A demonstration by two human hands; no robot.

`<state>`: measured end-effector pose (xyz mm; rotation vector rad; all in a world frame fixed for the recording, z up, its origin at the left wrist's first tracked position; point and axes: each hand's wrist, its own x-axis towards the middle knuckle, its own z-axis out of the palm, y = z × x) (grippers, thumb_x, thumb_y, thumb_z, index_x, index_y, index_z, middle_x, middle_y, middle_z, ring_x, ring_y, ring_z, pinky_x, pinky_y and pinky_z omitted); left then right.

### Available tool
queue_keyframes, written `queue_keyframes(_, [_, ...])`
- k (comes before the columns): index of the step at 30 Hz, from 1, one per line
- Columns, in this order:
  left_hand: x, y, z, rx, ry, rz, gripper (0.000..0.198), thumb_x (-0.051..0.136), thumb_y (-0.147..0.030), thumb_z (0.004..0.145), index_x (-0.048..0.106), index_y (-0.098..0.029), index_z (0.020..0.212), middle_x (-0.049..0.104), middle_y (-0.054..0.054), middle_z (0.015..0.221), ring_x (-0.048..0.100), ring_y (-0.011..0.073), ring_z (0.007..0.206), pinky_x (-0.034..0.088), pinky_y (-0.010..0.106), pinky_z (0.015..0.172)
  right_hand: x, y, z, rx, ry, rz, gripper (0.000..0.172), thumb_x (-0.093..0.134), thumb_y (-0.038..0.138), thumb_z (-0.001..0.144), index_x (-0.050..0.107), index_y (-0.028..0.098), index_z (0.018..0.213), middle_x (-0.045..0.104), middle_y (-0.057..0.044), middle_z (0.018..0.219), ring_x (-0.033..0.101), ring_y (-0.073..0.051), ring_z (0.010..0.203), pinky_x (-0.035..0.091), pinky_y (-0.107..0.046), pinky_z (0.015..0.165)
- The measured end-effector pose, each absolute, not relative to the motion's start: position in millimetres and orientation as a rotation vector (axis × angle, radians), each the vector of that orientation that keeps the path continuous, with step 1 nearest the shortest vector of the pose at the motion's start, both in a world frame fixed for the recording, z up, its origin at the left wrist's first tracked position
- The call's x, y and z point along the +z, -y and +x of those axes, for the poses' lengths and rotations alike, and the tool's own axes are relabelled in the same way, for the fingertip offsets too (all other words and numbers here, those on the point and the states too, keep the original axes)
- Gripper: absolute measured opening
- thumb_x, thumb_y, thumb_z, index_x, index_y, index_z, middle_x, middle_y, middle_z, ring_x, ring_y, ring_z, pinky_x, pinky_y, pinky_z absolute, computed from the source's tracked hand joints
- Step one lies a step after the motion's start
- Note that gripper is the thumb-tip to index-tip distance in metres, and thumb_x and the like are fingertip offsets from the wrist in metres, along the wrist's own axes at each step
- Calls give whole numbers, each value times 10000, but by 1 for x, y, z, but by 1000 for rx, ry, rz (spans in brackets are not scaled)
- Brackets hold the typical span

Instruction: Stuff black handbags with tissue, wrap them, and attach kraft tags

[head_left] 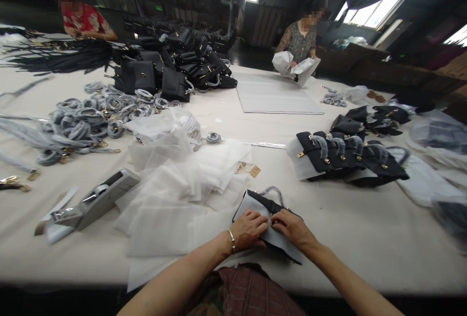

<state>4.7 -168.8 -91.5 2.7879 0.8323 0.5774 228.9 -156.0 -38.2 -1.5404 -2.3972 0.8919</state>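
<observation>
A black handbag [273, 205] lies tilted on the table just in front of me, its handle [274, 190] wrapped in clear film. Over its near face is a pale foam sheet [251, 205]. My left hand [250, 228], with a bracelet at the wrist, rests flat on that sheet, fingers stretched out. At the front of the bag, the fingers of my right hand [291, 227] pinch a small metal clasp [272, 219], partly hidden by the fingertips. To the left, touching or nearly touching the bag, are loose foam sheets [156, 228].
A tape dispenser [98, 197] stands at left, below wrapped coiled straps [85, 116]. Several black handbags [343, 155] stand in a row at right; more handbags [142, 75] are heaped farther back. Across the table, one person [301, 39] handles white material; another person [85, 22] is at far left.
</observation>
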Motion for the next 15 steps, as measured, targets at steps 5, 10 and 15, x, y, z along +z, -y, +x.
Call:
queue_keyframes(5, [-85,172,-2,499,-845,2784,541,693,-523,807,520,-172,1180,557,55,1291,503,212,1057,375,356,879,-38,143,236,1117,2357,-1434,192,569,292,852,723,277,966,705,-11,888,651,-181,842,493,-298,813])
queue_keyframes(10, [-78,169,5,371,-878,2793,756,693,-537,796,362,-208,1391,574,56,1203,502,221,1009,384,358,832,-45,147,233,1097,2253,-1545,136,580,266,815,705,253,870,696,-9,863,637,-193,835,481,-313,800])
queue_keyframes(15, [-79,165,7,381,-846,2832,686,682,-552,798,424,-228,1345,471,70,1392,483,225,1040,383,368,831,-45,144,232,1179,2187,-1599,147,616,272,764,696,245,883,709,-2,869,648,-186,802,502,-295,766])
